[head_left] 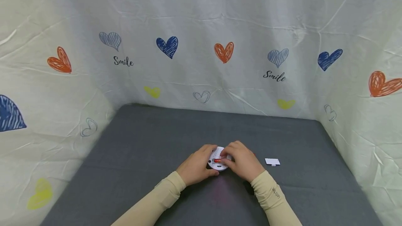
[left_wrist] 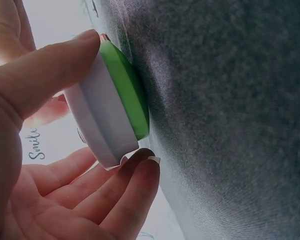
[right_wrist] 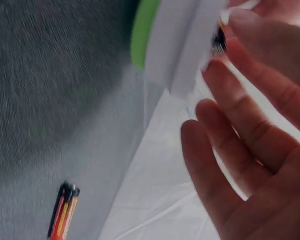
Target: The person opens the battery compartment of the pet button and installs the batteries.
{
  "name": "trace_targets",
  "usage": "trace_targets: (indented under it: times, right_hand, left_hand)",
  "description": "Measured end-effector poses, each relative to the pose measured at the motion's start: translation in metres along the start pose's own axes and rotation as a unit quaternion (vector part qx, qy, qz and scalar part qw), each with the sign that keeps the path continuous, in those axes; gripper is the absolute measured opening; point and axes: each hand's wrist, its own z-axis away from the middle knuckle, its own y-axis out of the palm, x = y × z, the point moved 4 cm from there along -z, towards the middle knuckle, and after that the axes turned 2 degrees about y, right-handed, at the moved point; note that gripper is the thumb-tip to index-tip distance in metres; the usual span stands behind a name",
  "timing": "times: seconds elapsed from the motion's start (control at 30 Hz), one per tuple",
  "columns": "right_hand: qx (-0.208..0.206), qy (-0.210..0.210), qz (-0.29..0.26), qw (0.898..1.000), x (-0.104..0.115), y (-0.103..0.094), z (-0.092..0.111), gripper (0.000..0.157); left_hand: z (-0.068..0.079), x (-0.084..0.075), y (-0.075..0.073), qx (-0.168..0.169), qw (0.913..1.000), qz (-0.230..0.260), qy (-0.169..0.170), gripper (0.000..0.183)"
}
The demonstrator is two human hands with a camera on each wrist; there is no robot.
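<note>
A round white device (head_left: 218, 152) with small holes in its face stands upturned between the hands, its green side (left_wrist: 127, 92) toward the cloth. My left hand (head_left: 197, 165) grips its rim, thumb on one side and fingers on the other. A red battery (head_left: 217, 160) shows in the slot of the device's face. My right hand (head_left: 243, 161) bends over that slot, thumb and forefinger pinching the battery, whose dark end shows at the fingertips in the right wrist view. The other right fingers are spread beside the device.
A small white cover (head_left: 272, 162) with a tab lies on the grey cloth (head_left: 176, 128) right of the hands. A loose red, yellow and black battery (right_wrist: 64, 212) rests on the cloth in the right wrist view. White curtains (head_left: 194, 72) printed with hearts surround the table.
</note>
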Motion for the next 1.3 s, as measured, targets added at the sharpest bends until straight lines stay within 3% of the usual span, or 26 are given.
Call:
trace_targets:
  times: [0.17,0.47,0.83,1.07,1.3]
  right_hand:
    - [0.017,0.067,-0.087,0.994,-0.015,-0.002,0.003,0.01]
    - [0.04,0.126,-0.186,0.974,-0.017,0.006,0.002,0.01]
    - [0.001,0.162,-0.134,0.978,-0.012,0.01,-0.002,0.019]
    - [-0.008,0.158,-0.104,0.982,-0.006,0.012,-0.002,0.023]
    - [0.0,0.153,-0.108,0.982,-0.011,0.008,-0.002,0.012]
  left_hand:
    - [-0.001,0.0,0.0,0.001,1.0,-0.001,-0.003,0.083]
    - [-0.001,-0.002,0.0,0.003,1.0,0.002,-0.005,0.084]
    - [-0.001,-0.002,-0.002,0.0,1.0,0.001,0.002,0.089]
    - [0.0,-0.004,-0.002,-0.002,1.0,0.004,0.0,0.09]
    - [-0.001,-0.001,-0.002,-0.002,0.9999,0.011,-0.007,0.09]
